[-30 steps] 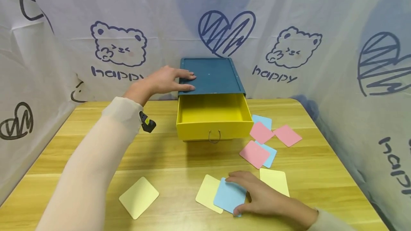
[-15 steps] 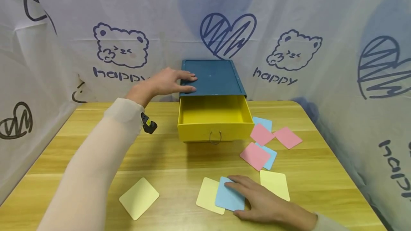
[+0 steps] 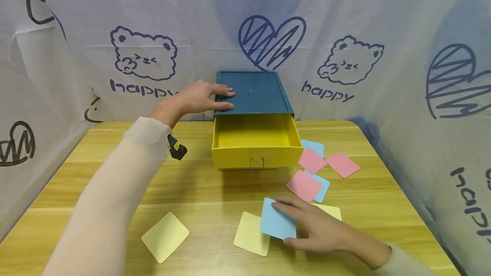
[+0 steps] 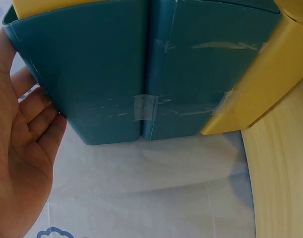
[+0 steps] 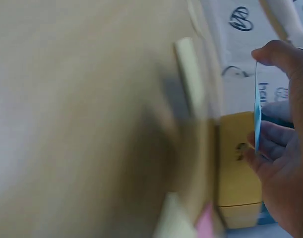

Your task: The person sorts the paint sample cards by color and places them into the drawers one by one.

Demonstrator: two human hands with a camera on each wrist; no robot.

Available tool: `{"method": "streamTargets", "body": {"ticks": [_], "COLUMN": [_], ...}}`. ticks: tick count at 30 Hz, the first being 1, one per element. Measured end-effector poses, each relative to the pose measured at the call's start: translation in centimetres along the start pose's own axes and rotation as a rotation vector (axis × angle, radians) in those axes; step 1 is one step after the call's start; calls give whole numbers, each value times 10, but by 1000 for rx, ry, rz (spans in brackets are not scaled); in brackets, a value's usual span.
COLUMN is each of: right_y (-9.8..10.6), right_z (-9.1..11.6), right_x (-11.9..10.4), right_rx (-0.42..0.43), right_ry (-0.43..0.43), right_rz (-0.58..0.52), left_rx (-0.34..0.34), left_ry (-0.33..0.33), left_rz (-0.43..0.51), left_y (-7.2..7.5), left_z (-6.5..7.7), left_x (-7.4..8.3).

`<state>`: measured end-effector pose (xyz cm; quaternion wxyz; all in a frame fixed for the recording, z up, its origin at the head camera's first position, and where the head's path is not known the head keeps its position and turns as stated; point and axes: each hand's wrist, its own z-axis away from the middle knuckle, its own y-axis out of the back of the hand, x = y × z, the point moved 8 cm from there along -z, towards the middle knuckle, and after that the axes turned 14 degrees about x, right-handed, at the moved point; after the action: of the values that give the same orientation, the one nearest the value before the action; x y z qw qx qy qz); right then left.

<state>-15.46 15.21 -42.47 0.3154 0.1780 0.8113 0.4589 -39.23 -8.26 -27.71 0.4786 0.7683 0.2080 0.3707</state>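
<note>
My right hand [image 3: 322, 225] pinches a blue card [image 3: 278, 219] by its edges, between thumb and fingers. In the right wrist view the blue card [image 5: 258, 106] appears edge-on, held off the wooden table. Below it in the head view lies a pale yellow card [image 3: 251, 234]. My left hand [image 3: 195, 98] rests on the left side of the blue cabinet's top [image 3: 253, 93], its thumb and a finger stretched across it. In the left wrist view, the other fingers bend loosely by the cabinet's edge. The cabinet's yellow drawer [image 3: 257, 156] is pulled out, and nothing shows inside.
Pink cards [image 3: 342, 165] and blue cards [image 3: 313, 146] lie overlapping right of the drawer. One yellow card [image 3: 166, 237] is at the front left; another [image 3: 330, 211] is partly behind my right hand. A printed cloth [image 3: 207, 20] hangs behind the table [image 3: 115, 173].
My right hand has gripped the blue card and lifted it off the table, slightly upward and away from the yellow card beneath. My left hand has stayed on the cabinet.
</note>
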Motion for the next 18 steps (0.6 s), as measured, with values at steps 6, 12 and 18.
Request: {"method": "streamTargets", "body": {"ticks": [6, 12, 18], "right_y": [35, 63, 91], "right_z": [-17, -33, -51], "right_x": [-11, -19, -27], "right_rx": [75, 87, 99], "right_ry": [89, 116, 141], "right_rz": [-60, -89, -68], "left_rx": [8, 6, 7], "left_ry": [-2, -6, -3], "left_rz": [-8, -22, -30], "left_y": [0, -1, -1], "left_z": [1, 1, 1], "left_x": [0, -2, -2]}}
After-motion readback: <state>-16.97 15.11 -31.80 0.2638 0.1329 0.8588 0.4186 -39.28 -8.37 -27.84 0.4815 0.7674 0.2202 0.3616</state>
